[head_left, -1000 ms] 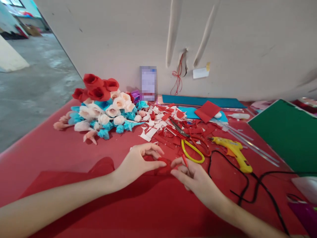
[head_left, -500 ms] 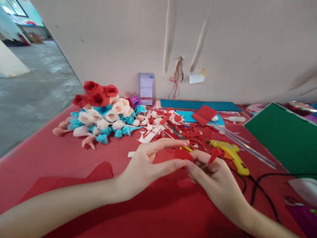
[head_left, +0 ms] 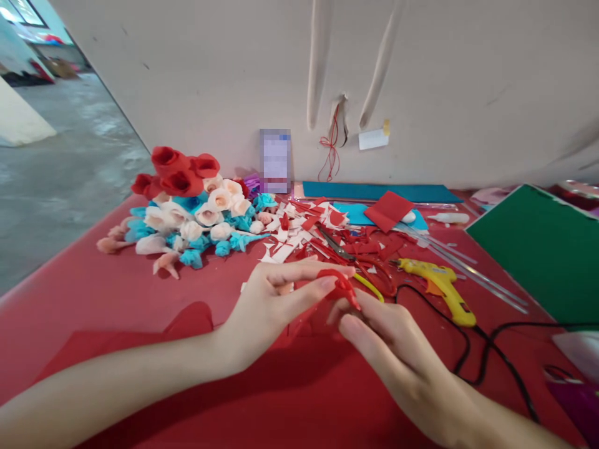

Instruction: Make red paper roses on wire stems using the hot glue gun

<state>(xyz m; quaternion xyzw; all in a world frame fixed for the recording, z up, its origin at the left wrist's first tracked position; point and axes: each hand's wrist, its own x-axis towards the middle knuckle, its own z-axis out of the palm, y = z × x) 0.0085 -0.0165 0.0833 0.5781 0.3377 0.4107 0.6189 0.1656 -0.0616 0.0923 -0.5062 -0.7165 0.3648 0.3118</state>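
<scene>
My left hand (head_left: 276, 296) is closed, pinching a red paper petal (head_left: 330, 275) between thumb and fingers. Against the petal lies a small twisted red paper piece (head_left: 347, 292), tilted toward the right hand. My right hand (head_left: 393, 340) is just right of it, its index fingertip at the twisted end. The right thumb is apart from that finger, and the fingers look loosely spread and slightly blurred. Under and behind the hands, scissors (head_left: 339, 246) with red and yellow handles lie among red and white scraps (head_left: 299, 231).
Red, white and blue paper flowers (head_left: 187, 212) are heaped at the left. A yellow glue gun (head_left: 440, 287) with a black cord lies right, near clear glue sticks (head_left: 486, 284) and a green board (head_left: 538, 255). A phone (head_left: 275, 161) leans on the wall. Red sheets (head_left: 140, 349) lie in front.
The twisted red piece has moved from the right hand's fingers to the petal in the left hand. My right thumb has come away from the petal. The view has shifted slightly.
</scene>
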